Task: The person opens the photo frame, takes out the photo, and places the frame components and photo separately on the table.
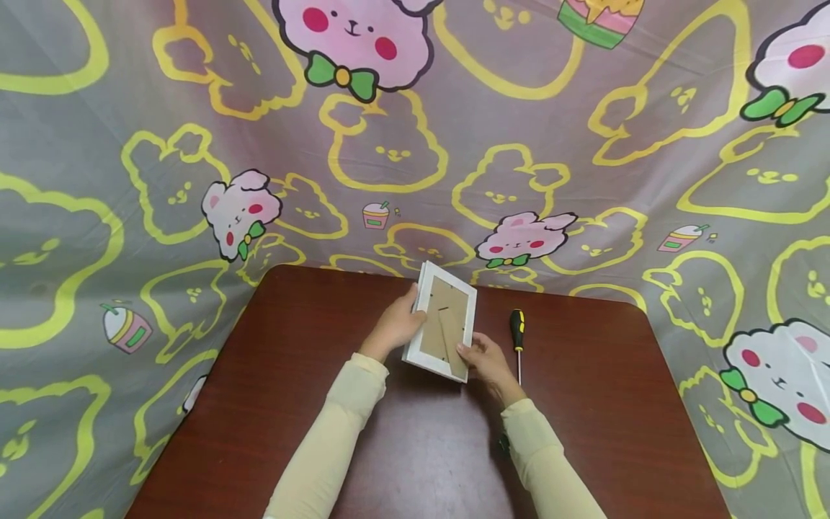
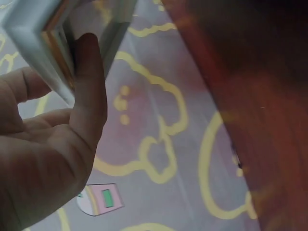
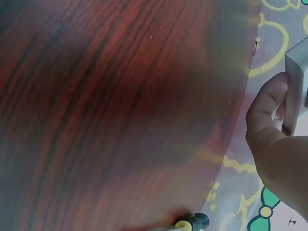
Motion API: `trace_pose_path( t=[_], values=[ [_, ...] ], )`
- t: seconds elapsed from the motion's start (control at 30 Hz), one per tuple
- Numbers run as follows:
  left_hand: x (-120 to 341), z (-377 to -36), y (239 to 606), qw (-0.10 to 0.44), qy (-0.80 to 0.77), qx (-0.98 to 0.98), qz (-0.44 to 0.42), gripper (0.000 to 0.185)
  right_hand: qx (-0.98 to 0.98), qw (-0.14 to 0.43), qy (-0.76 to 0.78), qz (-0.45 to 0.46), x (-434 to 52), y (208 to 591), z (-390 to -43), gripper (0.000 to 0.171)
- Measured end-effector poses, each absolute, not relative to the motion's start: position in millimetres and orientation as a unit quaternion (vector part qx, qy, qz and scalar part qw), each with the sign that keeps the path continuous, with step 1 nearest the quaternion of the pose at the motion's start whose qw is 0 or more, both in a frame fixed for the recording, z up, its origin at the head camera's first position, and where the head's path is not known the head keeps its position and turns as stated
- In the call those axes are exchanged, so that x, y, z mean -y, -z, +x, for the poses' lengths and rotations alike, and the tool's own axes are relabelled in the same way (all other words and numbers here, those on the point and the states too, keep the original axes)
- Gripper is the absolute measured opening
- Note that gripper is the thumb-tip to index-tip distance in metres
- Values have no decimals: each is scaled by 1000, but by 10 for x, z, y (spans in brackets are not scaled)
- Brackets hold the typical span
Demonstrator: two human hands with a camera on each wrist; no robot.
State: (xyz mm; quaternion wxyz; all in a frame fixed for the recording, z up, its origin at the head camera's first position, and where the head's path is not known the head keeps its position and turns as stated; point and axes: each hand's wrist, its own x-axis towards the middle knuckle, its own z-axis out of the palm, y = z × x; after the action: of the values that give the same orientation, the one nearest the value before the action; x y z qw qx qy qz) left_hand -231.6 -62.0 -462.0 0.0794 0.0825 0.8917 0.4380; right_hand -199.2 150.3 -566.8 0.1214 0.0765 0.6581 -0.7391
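A white picture frame [image 1: 444,333] is held up above the table, its brown backing board and slanted stand flap facing the head camera. My left hand [image 1: 397,323] grips its left edge, thumb on the back side. At the lower right edge, my right hand [image 1: 488,362] pinches the frame between thumb and fingers. In the left wrist view, fingers of the left hand [image 2: 53,144] hold a corner of the picture frame [image 2: 34,36]. The right wrist view catches only a strip of the picture frame [image 3: 296,82], with the right hand [image 3: 272,130] on its edge.
A black and yellow screwdriver [image 1: 516,331] lies on the dark red-brown table [image 1: 279,360], right of the picture frame. A small dark object [image 1: 503,442], partly hidden, sits beside the right forearm. Cartoon-printed cloth [image 1: 395,166] hangs around the table's back and sides.
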Motion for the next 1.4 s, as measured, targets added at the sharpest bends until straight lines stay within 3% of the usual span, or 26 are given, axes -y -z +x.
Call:
trace_pose_path(
  t=[0.27, 0.53, 1.0, 1.4],
  values=[
    [688, -2304, 4829, 40, -455, -887, 66, 66, -705, 82, 701, 66, -1525, 5643, -1971, 48],
    [719, -2287, 4989, 34, -451, -891, 36, 67, -768, 20, 640, 26, -1503, 5584, -1942, 48],
    [710, -2232, 5144, 43, -424, -905, 2, 73, -861, 38, 505, 44, -1469, 5396, -1924, 65],
    [673, -2213, 5222, 68, -411, -909, -13, 77, -883, 62, 463, 49, -1518, 5377, -1933, 69]
  ],
)
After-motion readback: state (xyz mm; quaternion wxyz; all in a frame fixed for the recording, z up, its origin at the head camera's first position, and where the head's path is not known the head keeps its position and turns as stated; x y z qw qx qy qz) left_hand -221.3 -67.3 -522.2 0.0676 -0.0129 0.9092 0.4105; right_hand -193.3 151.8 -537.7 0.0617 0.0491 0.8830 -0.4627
